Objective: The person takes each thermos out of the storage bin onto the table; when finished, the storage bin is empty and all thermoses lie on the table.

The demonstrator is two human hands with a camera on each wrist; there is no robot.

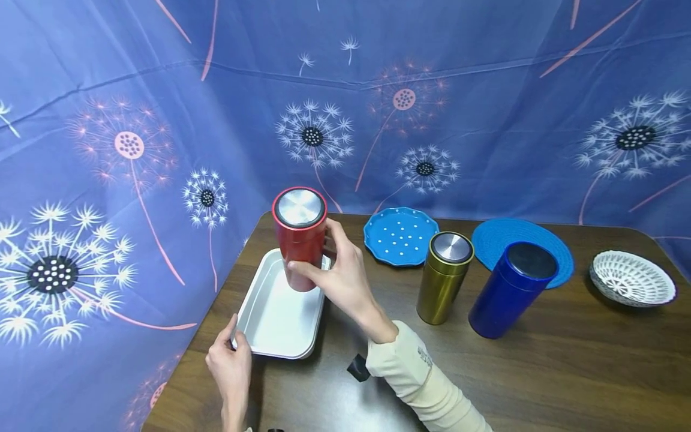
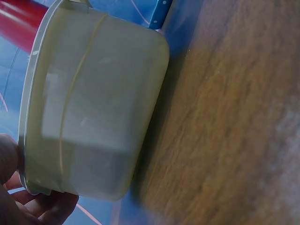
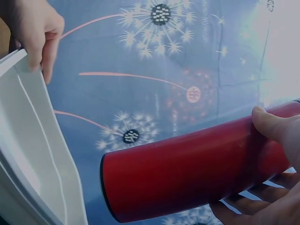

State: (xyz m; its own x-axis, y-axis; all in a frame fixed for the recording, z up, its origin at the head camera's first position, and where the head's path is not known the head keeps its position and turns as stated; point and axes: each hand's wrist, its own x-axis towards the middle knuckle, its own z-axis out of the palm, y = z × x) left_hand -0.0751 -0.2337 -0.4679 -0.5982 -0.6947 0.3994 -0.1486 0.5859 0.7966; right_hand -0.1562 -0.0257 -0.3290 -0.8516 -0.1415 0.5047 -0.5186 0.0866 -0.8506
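My right hand (image 1: 345,279) grips a red thermos bottle (image 1: 302,249) with a silver lid, thumb on one side and fingers round the other. In the right wrist view the bottle (image 3: 187,168) is off the table, its black-edged base apart from the container wall. Below it in the head view stands a white rectangular plastic container (image 1: 275,321). With thumb and fingers, my left hand (image 1: 232,360) pinches the container's near-left rim. From the left wrist, the tub's deep side wall (image 2: 98,103) shows, fingers (image 2: 51,206) curled under the rim.
To the right stand a gold thermos (image 1: 444,279) and a blue thermos (image 1: 510,291). Behind are a blue dotted plate (image 1: 399,237) and a round blue placemat (image 1: 491,237). A white woven bowl (image 1: 631,279) sits far right. Dandelion-print cloth (image 1: 345,120) hangs behind the wooden table (image 1: 567,372).
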